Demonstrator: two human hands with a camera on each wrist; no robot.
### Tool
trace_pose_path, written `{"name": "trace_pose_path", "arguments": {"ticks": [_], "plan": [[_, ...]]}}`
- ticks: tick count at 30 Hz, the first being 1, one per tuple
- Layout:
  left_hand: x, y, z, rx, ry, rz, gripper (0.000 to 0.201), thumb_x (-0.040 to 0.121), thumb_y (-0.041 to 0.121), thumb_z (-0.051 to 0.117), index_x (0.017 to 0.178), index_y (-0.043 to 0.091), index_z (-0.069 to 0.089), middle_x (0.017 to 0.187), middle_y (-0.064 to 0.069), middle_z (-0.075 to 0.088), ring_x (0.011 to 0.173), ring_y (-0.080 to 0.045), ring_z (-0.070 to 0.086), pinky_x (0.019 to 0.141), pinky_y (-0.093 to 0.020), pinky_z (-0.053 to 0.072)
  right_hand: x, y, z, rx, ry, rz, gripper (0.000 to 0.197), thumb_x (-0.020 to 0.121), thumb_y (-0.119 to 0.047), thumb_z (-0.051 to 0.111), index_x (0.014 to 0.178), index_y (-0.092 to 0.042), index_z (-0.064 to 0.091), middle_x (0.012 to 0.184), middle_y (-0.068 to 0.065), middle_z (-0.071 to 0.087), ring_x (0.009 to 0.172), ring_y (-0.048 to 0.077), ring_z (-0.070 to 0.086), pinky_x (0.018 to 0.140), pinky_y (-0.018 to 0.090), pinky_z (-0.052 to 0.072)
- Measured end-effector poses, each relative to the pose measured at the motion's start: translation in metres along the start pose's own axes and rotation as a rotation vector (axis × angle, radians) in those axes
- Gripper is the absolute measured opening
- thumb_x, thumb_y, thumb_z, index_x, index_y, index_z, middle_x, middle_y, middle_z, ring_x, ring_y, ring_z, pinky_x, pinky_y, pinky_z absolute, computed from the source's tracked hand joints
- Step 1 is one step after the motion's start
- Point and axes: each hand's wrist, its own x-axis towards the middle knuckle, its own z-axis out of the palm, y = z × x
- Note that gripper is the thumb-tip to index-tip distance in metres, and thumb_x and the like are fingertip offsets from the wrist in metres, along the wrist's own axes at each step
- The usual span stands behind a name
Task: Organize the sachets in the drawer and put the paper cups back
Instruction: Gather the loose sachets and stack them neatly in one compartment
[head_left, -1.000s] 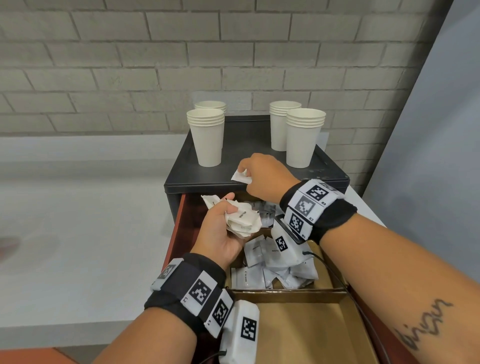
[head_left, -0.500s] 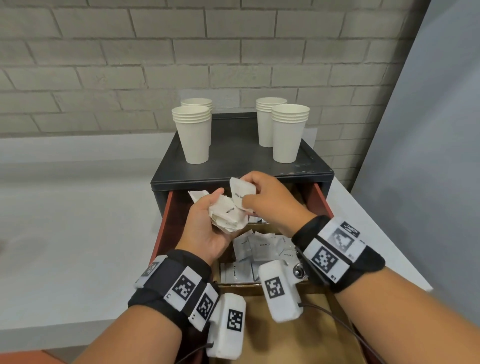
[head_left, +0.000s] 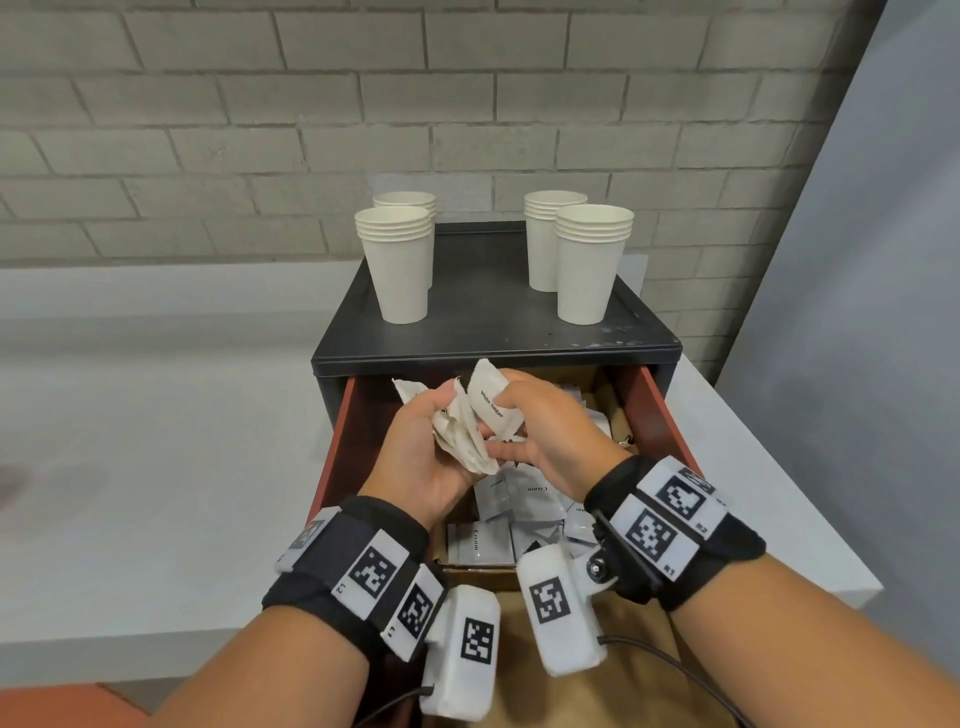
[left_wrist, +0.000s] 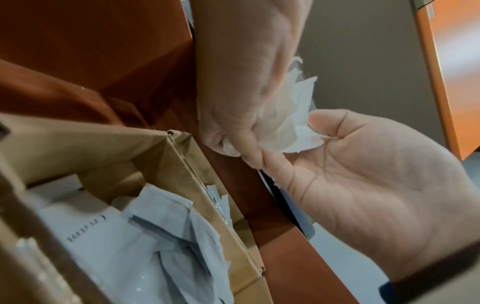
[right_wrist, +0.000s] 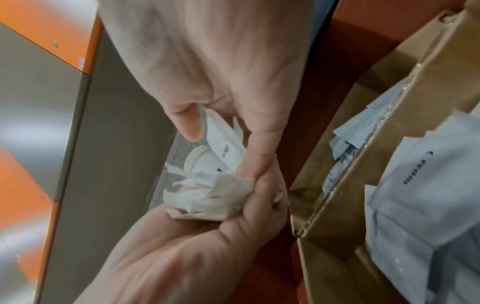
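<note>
While your left hand (head_left: 421, 457) clutches a bunch of sachets (head_left: 460, 434) over the open drawer (head_left: 670, 415), your right hand (head_left: 550, 431) pinches one sachet (head_left: 491, 400).

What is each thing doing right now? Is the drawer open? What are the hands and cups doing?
Drawer: pulled open.
Left hand: grips a bunch of sachets.
Right hand: pinches a white sugar sachet.
Cream sachets: loose in a cardboard compartment.
Paper cups: four upright stacks on the cabinet top.

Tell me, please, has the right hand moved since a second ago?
Yes. The right hand came off the black cabinet top, back toward the person, and now pinches a sachet over the open drawer.
</note>
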Motion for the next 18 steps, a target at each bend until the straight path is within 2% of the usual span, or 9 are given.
{"name": "trace_pose_path", "arguments": {"ticks": [2,3,5,7,8,10,13,16,18], "plan": [[0.0016,0.0004,-0.002,0.027,0.025,0.023,0.035,0.092,0.016,0.05,0.126,0.01,0.051,0.121,-0.019,0.063,0.103,-0.033,0.064,0.063,-0.041,0.055,0.0005,0.0022,-0.0004,0.035,-0.026,0.003,0.023,0.094,-0.005,0.038,0.101,-0.021,0.054,0.103,0.01,0.057,0.086,0.021,0.059,0.077,0.032,0.053],[0.002,0.0007,-0.0027,0.039,0.026,0.029,0.036,0.092,0.016,0.051,0.127,0.01,0.051,0.122,-0.019,0.062,0.104,-0.033,0.064,0.063,-0.04,0.055,0.0011,0.0035,-0.0006,0.043,-0.032,0.001,0.024,0.094,-0.005,0.037,0.104,-0.02,0.054,0.1,0.01,0.057,0.084,0.02,0.059,0.079,0.034,0.053],[0.0029,0.0011,-0.0035,0.042,0.032,0.037,0.036,0.09,0.015,0.055,0.125,0.01,0.051,0.122,-0.02,0.062,0.105,-0.034,0.064,0.071,-0.045,0.056,0.0024,0.0054,-0.0011,0.067,-0.03,0.011,0.025,0.095,-0.006,0.037,0.112,-0.018,0.051,0.103,0.013,0.057,0.084,0.022,0.059,0.084,0.038,0.053],[0.0019,0.0009,-0.0014,0.044,0.046,0.052,0.026,0.088,0.011,0.057,0.114,0.011,0.055,0.114,-0.02,0.064,0.103,-0.035,0.065,0.083,-0.05,0.053,0.0041,0.0064,-0.0019,0.082,-0.014,0.026,0.026,0.096,-0.007,0.038,0.118,-0.015,0.05,0.102,0.014,0.057,0.084,0.022,0.059,0.086,0.04,0.053],[0.001,0.0005,0.0002,0.056,0.056,0.067,0.021,0.088,0.006,0.056,0.108,0.013,0.055,0.111,-0.019,0.064,0.102,-0.034,0.064,0.085,-0.05,0.052,0.0047,0.0064,-0.0024,0.082,-0.009,0.033,0.028,0.096,-0.008,0.039,0.121,-0.015,0.049,0.103,0.014,0.057,0.084,0.023,0.059,0.087,0.04,0.053],[0.0003,-0.0002,0.0021,0.065,0.068,0.092,0.026,0.087,-0.001,0.052,0.103,0.019,0.054,0.113,-0.019,0.062,0.102,-0.034,0.063,0.079,-0.049,0.053,0.0052,0.0057,-0.0034,0.093,-0.003,0.046,0.029,0.096,-0.009,0.041,0.124,-0.015,0.048,0.105,0.015,0.056,0.084,0.023,0.059,0.086,0.04,0.052],[0.0008,-0.0003,0.0005,0.061,0.076,0.111,0.039,0.085,-0.004,0.048,0.115,0.022,0.049,0.116,-0.02,0.057,0.1,-0.035,0.062,0.072,-0.046,0.053,0.0064,0.0053,-0.0058,0.031,-0.013,0.022,0.031,0.096,-0.01,0.043,0.125,-0.018,0.048,0.108,0.014,0.057,0.09,0.023,0.06,0.082,0.035,0.053],[0.0009,0.0002,0.0008,0.074,0.069,0.109,0.044,0.085,-0.004,0.048,0.12,0.023,0.047,0.118,-0.019,0.056,0.101,-0.035,0.061,0.085,-0.049,0.051,0.007,0.0053,-0.0076,-0.113,-0.041,-0.053,0.027,0.093,-0.016,0.051,0.117,-0.028,0.047,0.114,0.008,0.055,0.092,0.018,0.06,0.078,0.03,0.055],[0.0014,0.0002,0.0009,0.099,0.081,0.113,0.043,0.085,-0.004,0.048,0.118,0.024,0.047,0.115,-0.017,0.056,0.101,-0.034,0.061,0.089,-0.05,0.05,0.0072,0.0082,-0.0092,-0.227,-0.074,-0.118,0.036,0.088,-0.02,0.062,0.118,-0.032,0.045,0.111,0.003,0.055,0.091,0.014,0.06,0.077,0.028,0.056]]}}
